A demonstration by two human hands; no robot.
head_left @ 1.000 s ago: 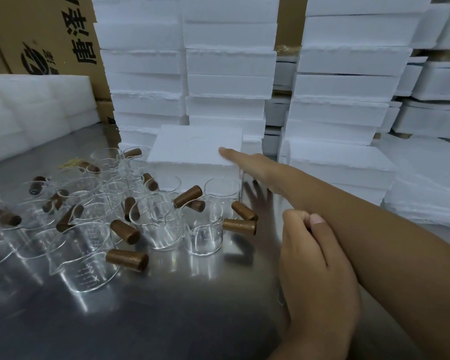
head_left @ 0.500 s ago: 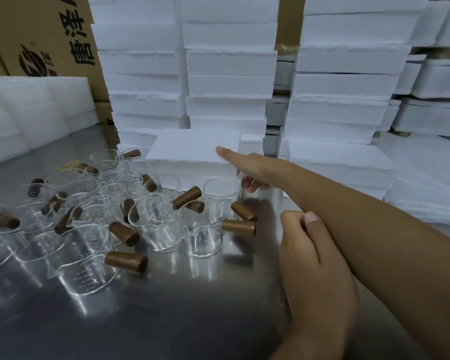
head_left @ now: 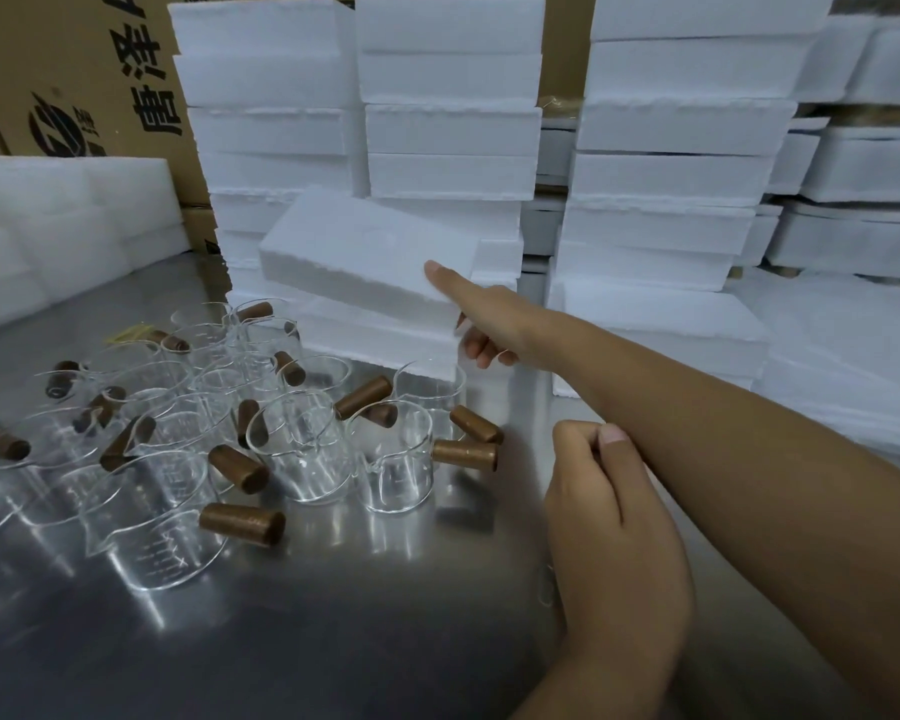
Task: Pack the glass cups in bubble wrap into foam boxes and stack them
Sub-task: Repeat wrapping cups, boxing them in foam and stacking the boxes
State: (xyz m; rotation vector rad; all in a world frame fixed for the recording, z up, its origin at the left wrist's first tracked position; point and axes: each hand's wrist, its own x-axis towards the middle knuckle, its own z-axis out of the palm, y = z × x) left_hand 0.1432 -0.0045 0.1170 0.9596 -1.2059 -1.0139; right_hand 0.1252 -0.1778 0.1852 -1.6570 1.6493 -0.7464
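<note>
Single head-worn wide-angle view, facing forward and down across steel table (head_left: 307, 641), close over glass cups (head_left: 302, 454) at left (frame edges bowed), tilted foam box (head_left: 365, 252) mid-frame, foam stacks (head_left: 453, 127) filling the rear

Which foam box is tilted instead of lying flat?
The foam box gripped by the right hand, in front of the stacks; every other one lies flat.

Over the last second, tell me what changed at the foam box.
The right hand, thumb on top and fingers curling under, took hold of the foam lid at its near right corner and lifted it up from the foam box; it is now tilted. The left hand stayed curled beside the forearm; the glass cups did not move.
</note>
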